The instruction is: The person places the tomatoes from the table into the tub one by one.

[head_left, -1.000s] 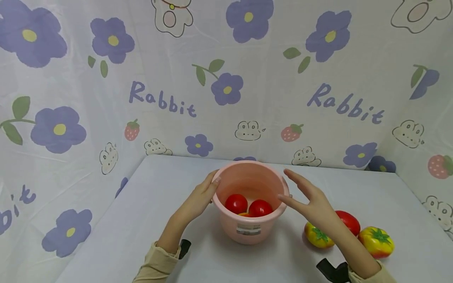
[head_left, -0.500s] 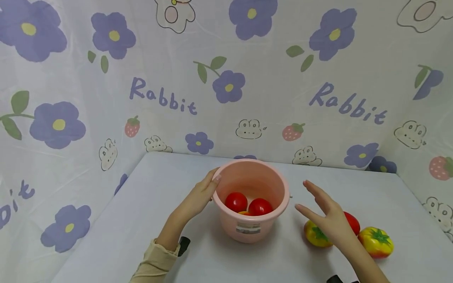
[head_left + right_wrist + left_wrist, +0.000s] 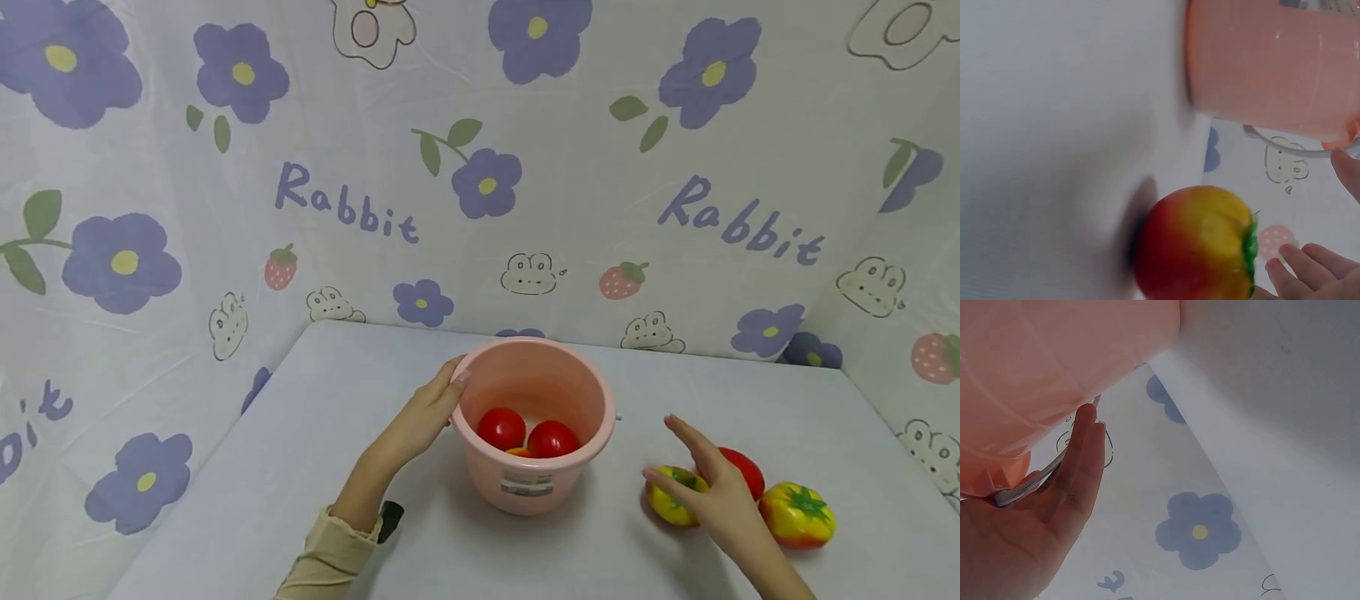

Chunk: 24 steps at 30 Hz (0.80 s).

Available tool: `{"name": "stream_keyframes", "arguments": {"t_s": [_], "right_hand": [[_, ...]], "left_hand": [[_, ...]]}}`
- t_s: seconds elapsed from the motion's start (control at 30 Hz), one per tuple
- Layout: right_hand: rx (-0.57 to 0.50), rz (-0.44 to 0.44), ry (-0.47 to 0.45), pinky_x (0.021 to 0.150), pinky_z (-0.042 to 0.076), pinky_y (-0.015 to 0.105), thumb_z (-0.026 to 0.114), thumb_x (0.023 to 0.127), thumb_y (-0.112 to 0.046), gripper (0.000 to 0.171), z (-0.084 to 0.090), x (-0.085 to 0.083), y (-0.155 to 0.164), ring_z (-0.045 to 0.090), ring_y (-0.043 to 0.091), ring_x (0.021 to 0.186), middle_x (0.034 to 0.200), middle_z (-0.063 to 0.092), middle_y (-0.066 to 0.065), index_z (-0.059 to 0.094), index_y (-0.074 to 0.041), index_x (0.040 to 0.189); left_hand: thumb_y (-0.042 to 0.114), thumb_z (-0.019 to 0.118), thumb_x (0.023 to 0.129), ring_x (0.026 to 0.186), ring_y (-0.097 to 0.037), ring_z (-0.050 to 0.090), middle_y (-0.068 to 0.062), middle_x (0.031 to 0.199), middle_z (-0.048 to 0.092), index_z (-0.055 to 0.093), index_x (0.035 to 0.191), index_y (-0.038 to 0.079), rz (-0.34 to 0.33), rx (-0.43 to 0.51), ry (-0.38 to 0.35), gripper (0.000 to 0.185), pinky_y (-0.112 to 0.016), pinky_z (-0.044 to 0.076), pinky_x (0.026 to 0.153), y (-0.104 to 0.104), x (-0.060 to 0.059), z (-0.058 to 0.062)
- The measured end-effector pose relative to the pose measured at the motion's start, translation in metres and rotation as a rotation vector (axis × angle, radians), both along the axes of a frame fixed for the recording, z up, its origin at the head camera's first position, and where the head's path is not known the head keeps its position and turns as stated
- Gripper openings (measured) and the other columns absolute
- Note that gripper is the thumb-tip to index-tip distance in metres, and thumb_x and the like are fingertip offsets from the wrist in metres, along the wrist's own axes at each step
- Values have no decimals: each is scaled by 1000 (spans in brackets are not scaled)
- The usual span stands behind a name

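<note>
A pink plastic bucket [image 3: 483, 471] stands upright mid-table, with two round red fruits [image 3: 502, 429] and part of a yellow one [image 3: 517, 452] inside. My left hand [image 3: 422, 417] holds its left rim, thumb over the edge. The left wrist view shows the fingers outside, by the wire handle [image 3: 1035, 487]. To the right, my right hand [image 3: 720, 500] hovers with spread fingers above a yellow-red persimmon [image 3: 663, 507], holding nothing. In the right wrist view the persimmon [image 3: 1191, 244] lies below the fingers [image 3: 1307, 265], and a gap shows between them.
A red fruit [image 3: 747, 475] lies behind my right hand, partly hidden. Another yellow-red persimmon [image 3: 798, 518] rests to its right. The white table [image 3: 315, 467] meets a flower-printed cloth [image 3: 562, 208] at the back and sides.
My right hand has left the bucket's right side and moved right and down to above the nearer persimmon. My left hand stays at the bucket's rim.
</note>
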State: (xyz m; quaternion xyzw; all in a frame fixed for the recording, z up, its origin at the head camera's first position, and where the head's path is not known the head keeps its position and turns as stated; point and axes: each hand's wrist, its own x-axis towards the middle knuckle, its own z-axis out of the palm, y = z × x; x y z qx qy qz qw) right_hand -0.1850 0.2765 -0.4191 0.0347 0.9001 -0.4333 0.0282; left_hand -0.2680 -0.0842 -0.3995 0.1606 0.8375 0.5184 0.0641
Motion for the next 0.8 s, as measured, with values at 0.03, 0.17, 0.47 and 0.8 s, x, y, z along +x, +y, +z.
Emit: {"name": "stream_keyframes", "arguments": {"t_s": [0.03, 0.17, 0.47, 0.8], "right_hand": [[4, 1, -3, 110, 30, 63, 72, 82, -53, 96, -3, 0, 2, 20, 44, 148, 160, 28, 16, 22, -21, 156], [27, 0, -23, 107, 33, 63, 72, 83, -51, 94, -12, 2, 6, 25, 47, 145, 159, 30, 17, 22, -21, 156], [85, -73, -91, 108, 29, 68, 70, 83, -55, 95, -18, 2, 14, 23, 47, 143, 161, 25, 16, 19, -25, 157], [79, -78, -100, 105, 35, 65, 72, 82, -52, 93, -29, 1, 14, 30, 46, 139, 158, 29, 18, 22, -25, 156]], "left_hand": [[51, 32, 103, 132, -29, 52, -1, 150, 47, 32, 151, 31, 0, 2, 1, 51, -53, 51, 98, 0, 0, 0], [51, 33, 103, 133, -29, 52, -1, 150, 47, 31, 151, 30, 1, 6, 5, 52, -53, 51, 98, 1, -1, 0], [53, 32, 102, 133, -29, 51, 0, 150, 47, 31, 151, 31, 0, 7, -3, 54, -54, 51, 98, 2, -4, -2], [52, 32, 103, 133, -29, 51, 0, 151, 47, 31, 151, 32, 0, 10, -6, 53, -53, 51, 99, 1, -5, -1]]}}
